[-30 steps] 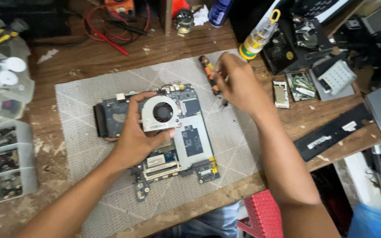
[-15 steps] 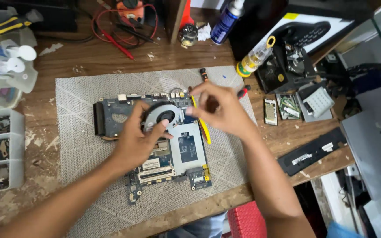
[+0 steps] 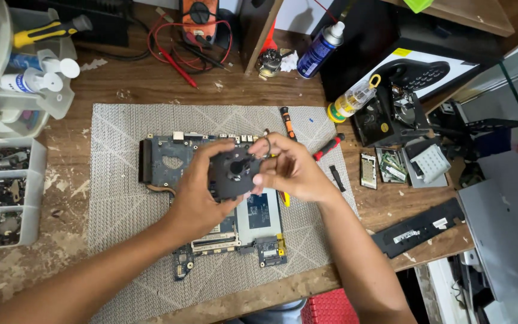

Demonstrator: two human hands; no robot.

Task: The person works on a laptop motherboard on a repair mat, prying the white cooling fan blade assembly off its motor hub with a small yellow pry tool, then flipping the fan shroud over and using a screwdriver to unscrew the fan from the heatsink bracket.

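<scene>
Both my hands hold a black square cooling fan lifted a little above a blue laptop motherboard. My left hand grips the fan's left and lower edge. My right hand pinches its right edge, and a thin wire loops over the fingers. The tip of a yellow screwdriver sticks out under my right palm. The board lies on a grey woven mat on a wooden bench.
An orange-and-black screwdriver and a red-handled tool lie on the mat's right part. A grey parts organiser stands at the left. A spray can, a small bottle, memory modules and a black strip sit to the right.
The fan lay on the board under my left hand. My right hand came in from the right with the yellow screwdriver, and now both hands hold the fan lifted and turned over.
</scene>
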